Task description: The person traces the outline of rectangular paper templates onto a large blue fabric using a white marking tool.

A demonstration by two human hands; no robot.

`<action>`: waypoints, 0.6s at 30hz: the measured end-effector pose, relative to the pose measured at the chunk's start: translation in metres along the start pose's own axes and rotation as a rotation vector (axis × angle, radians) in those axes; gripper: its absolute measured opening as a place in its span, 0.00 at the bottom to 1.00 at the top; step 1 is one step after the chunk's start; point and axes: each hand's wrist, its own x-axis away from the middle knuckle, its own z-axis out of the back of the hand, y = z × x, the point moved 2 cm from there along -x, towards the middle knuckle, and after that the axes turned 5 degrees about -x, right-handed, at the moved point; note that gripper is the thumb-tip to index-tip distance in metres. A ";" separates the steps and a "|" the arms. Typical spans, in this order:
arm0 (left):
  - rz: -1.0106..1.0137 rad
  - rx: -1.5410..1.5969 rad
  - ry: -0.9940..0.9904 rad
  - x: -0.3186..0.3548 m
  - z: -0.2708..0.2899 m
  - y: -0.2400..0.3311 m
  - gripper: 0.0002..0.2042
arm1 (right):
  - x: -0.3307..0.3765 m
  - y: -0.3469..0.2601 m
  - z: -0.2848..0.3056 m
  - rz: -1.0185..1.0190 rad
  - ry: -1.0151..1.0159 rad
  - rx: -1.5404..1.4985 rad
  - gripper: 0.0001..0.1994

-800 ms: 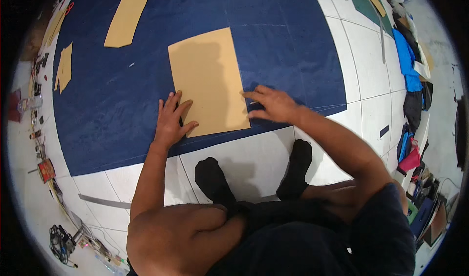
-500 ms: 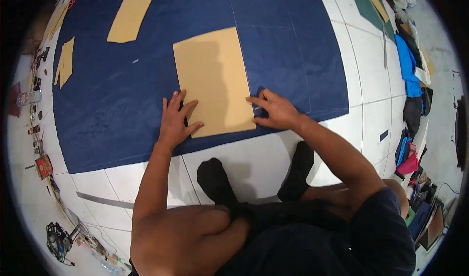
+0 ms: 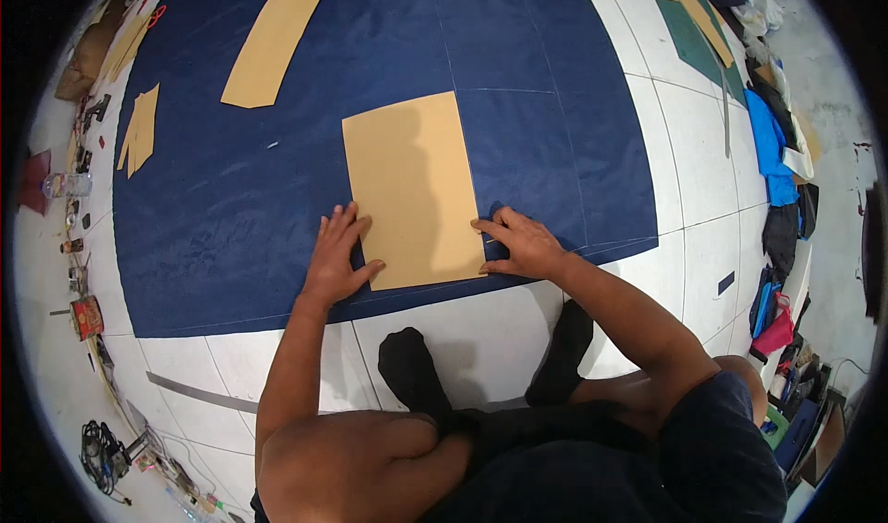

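A tan rectangular card (image 3: 413,190) lies flat on a large dark blue cloth (image 3: 231,264), close to the cloth's near edge. My left hand (image 3: 338,257) rests at the card's lower left edge, open, with its thumb and fingertips on the card. At the lower right edge is my right hand (image 3: 523,246), its index finger and thumb touching the card's side. Its other fingers are curled, and a small pale tip shows among them; what it is I cannot make out. Thin white lines run on the cloth to the right of the card.
Another tan card piece (image 3: 273,47) lies farther off, with narrow tan strips (image 3: 139,130) at the left. A small white piece (image 3: 273,144) sits on the cloth. A grey metal strip (image 3: 199,389) crosses the tiled floor. Piled fabrics (image 3: 772,144) line the right side.
The view has shifted, so cloth, card and hands appear lower. The fingers of my left hand have drawn closer together. The card keeps its place on the cloth.
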 end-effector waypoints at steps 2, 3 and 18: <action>0.000 -0.108 -0.002 0.001 0.009 -0.010 0.43 | 0.000 0.004 -0.001 0.010 0.009 -0.006 0.39; 0.006 -0.220 -0.009 0.004 0.016 -0.011 0.45 | -0.002 0.001 0.002 0.004 -0.001 -0.015 0.39; 0.096 -0.221 -0.103 -0.003 0.028 -0.003 0.45 | -0.001 -0.003 0.008 -0.058 -0.010 -0.026 0.41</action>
